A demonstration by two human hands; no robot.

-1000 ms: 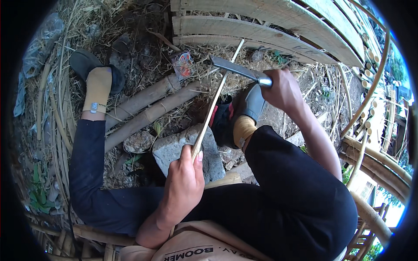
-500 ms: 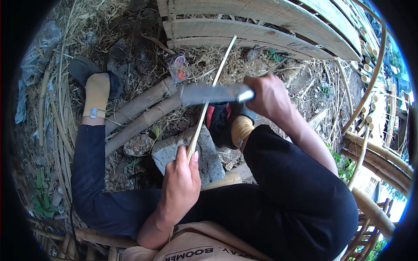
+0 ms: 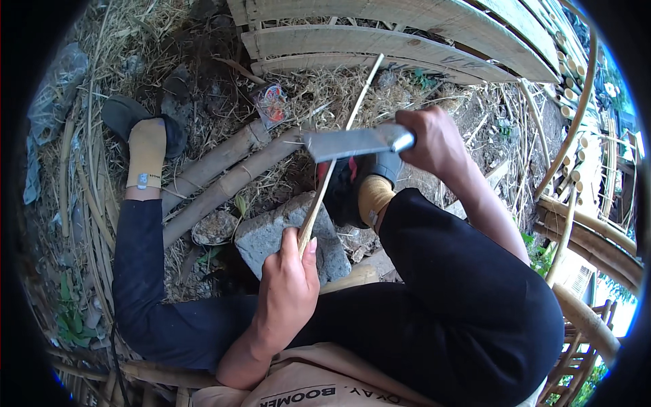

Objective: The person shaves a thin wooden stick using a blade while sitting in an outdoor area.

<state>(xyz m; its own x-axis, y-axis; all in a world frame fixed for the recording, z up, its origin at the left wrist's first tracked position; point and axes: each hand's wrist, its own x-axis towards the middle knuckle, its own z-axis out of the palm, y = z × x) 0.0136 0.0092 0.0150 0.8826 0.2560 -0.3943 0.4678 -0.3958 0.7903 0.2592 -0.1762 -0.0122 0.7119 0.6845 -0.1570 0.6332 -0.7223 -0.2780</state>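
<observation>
My left hand (image 3: 288, 285) is closed round the lower end of a thin pale bamboo strip (image 3: 361, 97), which slants up and away to the right. My right hand (image 3: 434, 141) grips the handle of a broad-bladed knife like a cleaver or machete (image 3: 352, 142). The blade lies across the middle of the strip, covering a short stretch of it, its tip pointing left. Whether the edge touches the strip or cuts into it I cannot tell. Beneath the strip, a grey stone block (image 3: 268, 234) sits on the ground between my legs.
Two bamboo poles (image 3: 224, 188) lie left of the block. Wooden slats (image 3: 380, 47) stand at the far side. A colourful wrapper (image 3: 272, 105) and a clear plastic bag (image 3: 62, 85) lie among straw. Stacked bamboo (image 3: 573, 95) is at the right. My shoe (image 3: 349, 197) is just below the blade.
The knife has shifted slightly right, and its blurred blade now shows sharply, tilted a little. The strip's far tip and my left hand have moved slightly right.
</observation>
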